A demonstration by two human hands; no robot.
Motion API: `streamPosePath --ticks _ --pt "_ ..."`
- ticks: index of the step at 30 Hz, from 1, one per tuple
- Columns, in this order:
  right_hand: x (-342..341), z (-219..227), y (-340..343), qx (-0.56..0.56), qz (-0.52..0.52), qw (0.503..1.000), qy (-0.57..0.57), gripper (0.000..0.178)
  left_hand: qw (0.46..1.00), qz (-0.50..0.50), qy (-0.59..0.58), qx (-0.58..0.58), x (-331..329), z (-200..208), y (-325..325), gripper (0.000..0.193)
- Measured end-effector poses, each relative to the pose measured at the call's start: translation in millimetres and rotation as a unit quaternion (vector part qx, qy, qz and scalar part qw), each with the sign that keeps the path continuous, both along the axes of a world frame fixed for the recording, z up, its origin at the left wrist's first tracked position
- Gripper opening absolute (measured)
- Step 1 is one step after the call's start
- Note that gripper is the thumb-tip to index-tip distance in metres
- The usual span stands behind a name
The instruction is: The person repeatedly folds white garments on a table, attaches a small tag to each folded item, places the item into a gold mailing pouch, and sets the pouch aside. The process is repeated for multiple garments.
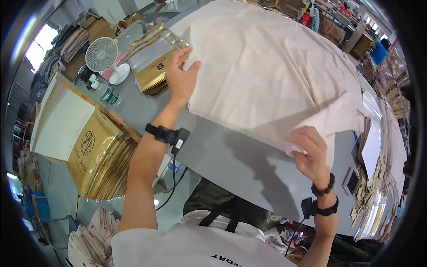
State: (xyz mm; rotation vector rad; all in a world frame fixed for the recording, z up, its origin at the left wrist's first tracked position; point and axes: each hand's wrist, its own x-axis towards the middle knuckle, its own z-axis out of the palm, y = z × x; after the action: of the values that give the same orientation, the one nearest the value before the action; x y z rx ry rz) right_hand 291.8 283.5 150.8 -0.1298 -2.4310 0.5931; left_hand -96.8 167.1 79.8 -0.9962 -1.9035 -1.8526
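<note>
A large cream-coloured cloth (pixel 262 66) lies spread over the grey table (pixel 222 142), with soft wrinkles and a stitched-looking near edge. My right hand (pixel 309 149) is closed on the cloth's near edge toward the right, and a bunched bit of fabric shows between its fingers. At the cloth's left edge is my left hand (pixel 181 80), thumb and fingers apart, with nothing visible between them. Its fingertips come close to the cloth; whether they touch it I cannot tell. Bands with small dark devices circle both wrists.
Left of the cloth lie gold packaging bags (pixel 153 62), a white fan (pixel 102 55) and a plastic bottle (pixel 106 92). An open box of gold bags (pixel 98 155) stands beside my left forearm. Paper scraps (pixel 369 187) and a small dark block (pixel 350 181) lie at the right.
</note>
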Motion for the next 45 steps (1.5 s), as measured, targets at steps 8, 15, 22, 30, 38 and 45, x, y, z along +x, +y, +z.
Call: streamPosePath --ticks 8,15,22,30,38,45 --pt "-59 4 9 -0.015 -0.005 0.999 0.039 0.056 0.976 -0.195 0.047 -0.082 142 28 21 0.071" --pt "-56 -15 26 0.022 -0.046 0.999 0.017 0.045 0.946 -0.314 -0.032 -0.075 177 16 28 0.075" --pt "-43 -20 27 -0.265 -0.028 0.959 0.096 0.034 0.818 -0.492 -0.297 0.014 172 8 31 0.046" --pt "-39 -15 31 -0.196 -0.021 0.97 0.143 0.034 0.915 -0.37 -0.16 0.009 171 5 36 0.021" --pt "-32 4 41 -0.128 -0.039 0.987 0.089 0.039 0.899 -0.363 -0.23 0.084 163 15 23 0.022" --pt "-38 25 34 -0.163 0.044 0.985 -0.024 0.066 0.907 -0.407 -0.11 0.02 180 9 18 0.018"
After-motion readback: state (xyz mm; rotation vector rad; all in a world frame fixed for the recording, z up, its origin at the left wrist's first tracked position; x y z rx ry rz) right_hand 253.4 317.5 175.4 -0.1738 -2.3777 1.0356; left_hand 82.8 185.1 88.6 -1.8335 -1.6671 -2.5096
